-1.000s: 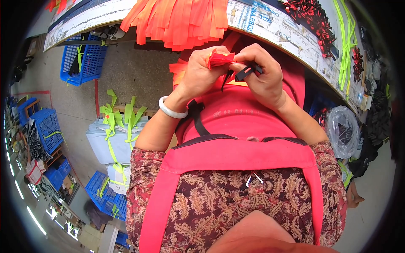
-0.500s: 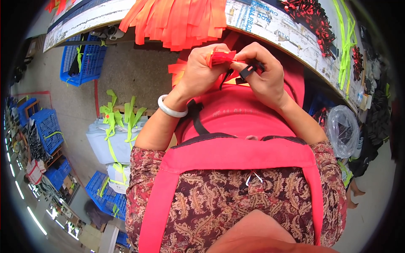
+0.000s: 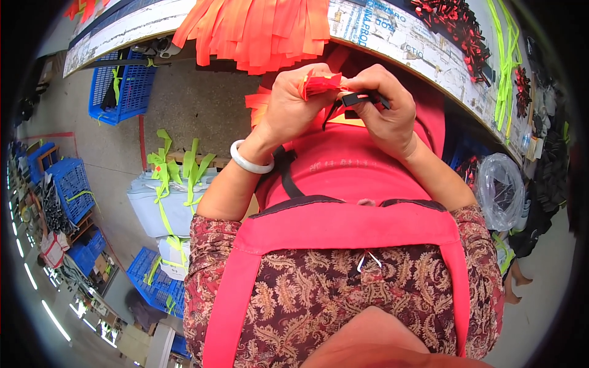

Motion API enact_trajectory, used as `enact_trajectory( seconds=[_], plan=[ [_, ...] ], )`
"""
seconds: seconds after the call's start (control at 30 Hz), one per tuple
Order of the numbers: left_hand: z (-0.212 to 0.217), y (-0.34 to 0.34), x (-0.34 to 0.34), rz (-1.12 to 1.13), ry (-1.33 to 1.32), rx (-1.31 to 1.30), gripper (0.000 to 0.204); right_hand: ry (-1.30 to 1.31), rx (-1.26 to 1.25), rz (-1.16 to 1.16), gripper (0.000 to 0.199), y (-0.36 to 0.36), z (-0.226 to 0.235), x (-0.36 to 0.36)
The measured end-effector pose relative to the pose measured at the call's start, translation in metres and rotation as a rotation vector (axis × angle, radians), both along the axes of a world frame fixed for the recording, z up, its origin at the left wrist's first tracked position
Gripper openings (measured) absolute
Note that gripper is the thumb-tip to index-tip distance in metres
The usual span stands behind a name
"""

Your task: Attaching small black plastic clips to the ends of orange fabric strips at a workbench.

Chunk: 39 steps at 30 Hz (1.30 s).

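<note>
In front of my red apron (image 3: 343,153), both hands are raised close together. My left hand (image 3: 293,104) is closed round a bundle of orange-red fabric strips (image 3: 322,84), whose ends stick up above the fist; more orange strips show below and beside it. My right hand (image 3: 389,107) is closed too, its thumb and index finger pinched beside the bundle. Small flat black pieces (image 3: 356,99) jut from between its fingers; their exact kind I cannot make out. A thin black strip hangs between the hands.
Orange strips (image 3: 254,34) drape over the edge of the worktable (image 3: 392,52). Dark red-and-black bundles (image 3: 454,30) and lime-green strips (image 3: 506,67) lie on it. At left stand blue crates (image 3: 123,89) and a pale wrapped stack (image 3: 162,205); at right hangs a clear plastic roll (image 3: 500,190).
The black pieces in my right hand have turned and now point more toward the bundle. My right fingers have shifted slightly. The left hand keeps its hold.
</note>
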<state>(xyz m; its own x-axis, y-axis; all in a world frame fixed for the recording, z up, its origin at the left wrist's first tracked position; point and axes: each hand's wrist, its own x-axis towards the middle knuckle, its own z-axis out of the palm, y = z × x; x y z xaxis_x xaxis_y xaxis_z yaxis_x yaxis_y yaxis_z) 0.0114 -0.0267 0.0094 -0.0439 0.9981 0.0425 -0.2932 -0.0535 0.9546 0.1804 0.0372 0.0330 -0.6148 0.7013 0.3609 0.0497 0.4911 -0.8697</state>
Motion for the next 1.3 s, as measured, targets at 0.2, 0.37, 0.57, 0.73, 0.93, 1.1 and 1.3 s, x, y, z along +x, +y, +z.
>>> enact_trajectory(
  seconds=[0.2,0.37,0.57,0.73,0.93,1.1,1.3],
  plan=[
    [0.0,0.002,0.003,-0.003,0.067,0.04,0.008,0.021,0.059,-0.016,0.025,0.002,-0.001,0.002],
    [-0.004,0.0,0.001,-0.059,0.027,0.04,0.005,0.006,0.068,0.011,0.025,-0.001,0.001,0.002],
    [-0.007,0.0,0.004,-0.049,0.005,0.061,0.006,0.002,0.074,0.032,0.023,0.0,-0.002,0.004],
    [-0.008,0.003,0.008,-0.033,0.021,0.082,0.007,-0.003,0.065,0.029,0.019,0.003,-0.007,0.006],
    [-0.012,0.006,0.012,0.0,0.087,0.091,0.007,0.029,-0.157,0.033,0.012,0.002,-0.009,0.008],
    [-0.013,0.009,0.012,-0.025,0.042,0.041,0.006,0.049,-0.389,0.006,0.013,-0.001,-0.009,0.011],
    [0.003,0.014,0.01,-0.033,0.071,-0.072,0.004,0.058,-0.457,-0.148,0.021,0.012,-0.001,0.03]
  ],
)
